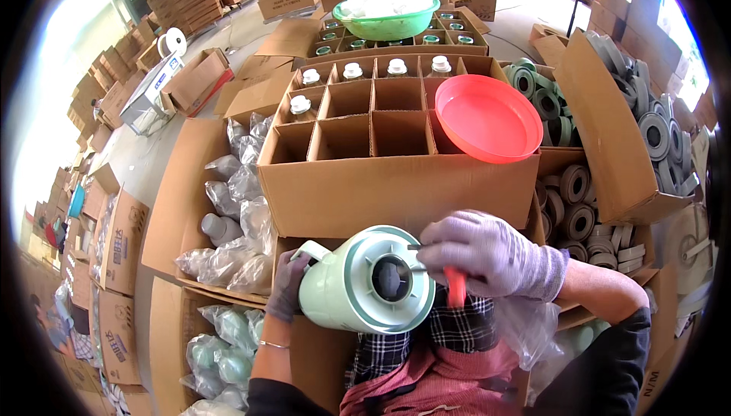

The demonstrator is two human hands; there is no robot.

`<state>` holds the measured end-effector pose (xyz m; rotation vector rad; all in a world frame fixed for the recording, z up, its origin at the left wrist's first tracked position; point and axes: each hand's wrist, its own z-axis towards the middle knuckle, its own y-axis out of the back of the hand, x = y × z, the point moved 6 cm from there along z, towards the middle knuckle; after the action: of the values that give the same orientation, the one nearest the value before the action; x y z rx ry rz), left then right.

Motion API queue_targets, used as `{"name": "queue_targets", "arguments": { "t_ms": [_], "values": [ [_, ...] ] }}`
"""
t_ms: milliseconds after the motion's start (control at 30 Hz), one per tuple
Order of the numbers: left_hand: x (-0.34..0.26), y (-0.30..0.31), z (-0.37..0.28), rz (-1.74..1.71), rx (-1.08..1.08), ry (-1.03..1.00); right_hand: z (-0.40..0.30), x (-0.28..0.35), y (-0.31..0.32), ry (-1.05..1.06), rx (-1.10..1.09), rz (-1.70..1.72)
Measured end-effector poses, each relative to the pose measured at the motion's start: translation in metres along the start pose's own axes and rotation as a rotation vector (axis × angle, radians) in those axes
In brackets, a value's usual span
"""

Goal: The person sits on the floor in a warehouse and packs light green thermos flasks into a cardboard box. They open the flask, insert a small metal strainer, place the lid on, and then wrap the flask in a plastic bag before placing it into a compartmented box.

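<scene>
My gloved left hand (288, 287) grips a mint-green plastic vacuum flask body (331, 290) by its handle side, with the flask's ribbed base ring (420, 284) turned up towards me. A dark round hole shows in the middle of the base. My gloved right hand (485, 256) holds a red-handled tool (456, 287), whose metal prongs reach to the rim of that base. The fingers hide much of the tool, so its exact kind is unclear.
Ahead stands a divided carton (400, 187) with several white-capped bottles (397, 67) and a red plastic basin (491, 116). A green basin (388, 24) holds white caps. Bagged plastic parts (245, 216) lie left; grey rings (577, 216) fill a carton at right.
</scene>
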<state>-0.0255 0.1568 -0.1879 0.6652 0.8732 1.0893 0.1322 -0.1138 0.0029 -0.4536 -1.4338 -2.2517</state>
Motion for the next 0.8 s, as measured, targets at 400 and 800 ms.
{"name": "queue_targets", "arguments": {
  "t_ms": [400,800],
  "values": [
    [0.0,0.008,0.03,-0.231,0.201,0.376,0.004,0.01,-0.031,0.546,0.158,-0.472],
    [-0.041,0.071,0.055,-0.457,-0.493,0.643,-0.056,-0.054,-0.062,-0.905,-0.061,0.795]
  ]
}}
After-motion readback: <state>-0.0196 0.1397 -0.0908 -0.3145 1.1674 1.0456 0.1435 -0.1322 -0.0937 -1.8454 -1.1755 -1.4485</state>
